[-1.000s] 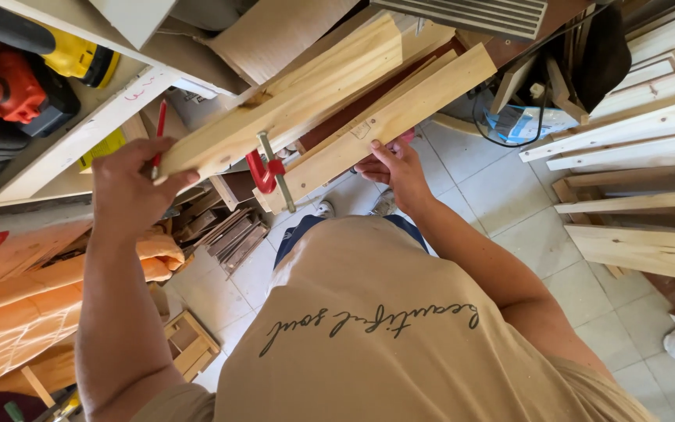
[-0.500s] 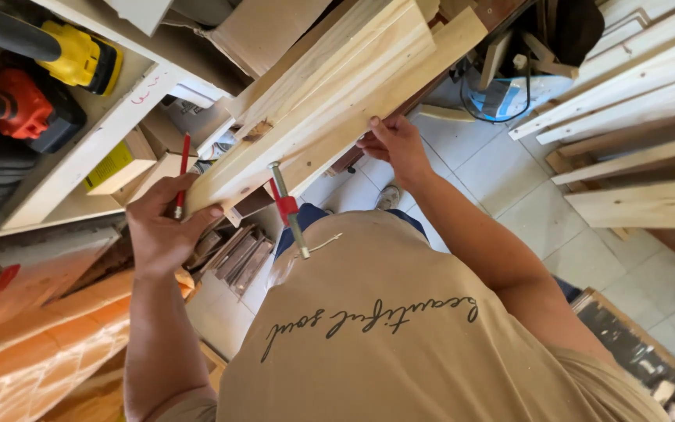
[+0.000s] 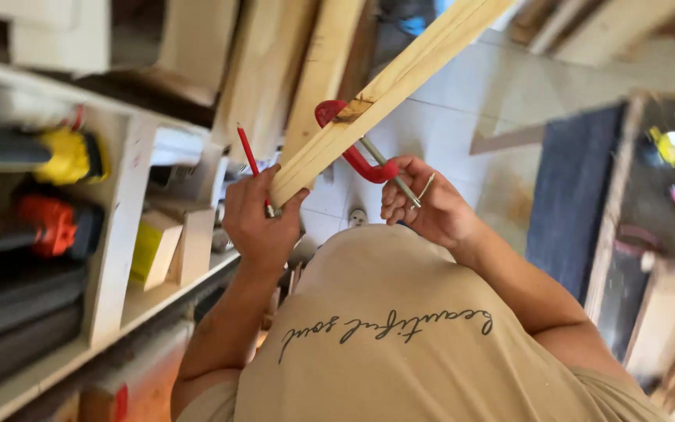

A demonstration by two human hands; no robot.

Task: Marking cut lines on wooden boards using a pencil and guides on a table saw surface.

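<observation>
My left hand (image 3: 258, 220) grips the near end of a stack of pale wooden boards (image 3: 400, 82) and also holds a red pencil (image 3: 248, 152) that points up. A red C-clamp (image 3: 353, 152) bites the boards a little way up from that end. My right hand (image 3: 425, 205) is closed around the clamp's metal screw and handle (image 3: 400, 184). The boards run up and to the right, out of the top of the view.
White shelves (image 3: 123, 234) on the left hold yellow (image 3: 64, 156) and red (image 3: 52, 227) power tools and a yellow box (image 3: 148, 250). More planks (image 3: 318, 70) lean behind the boards. A dark bench (image 3: 580, 211) stands at the right over a tiled floor (image 3: 478, 101).
My right hand left the boards' far edge and came down onto the clamp's screw handle. The boards now point more steeply upward, and my left hand still holds their near end with the pencil.
</observation>
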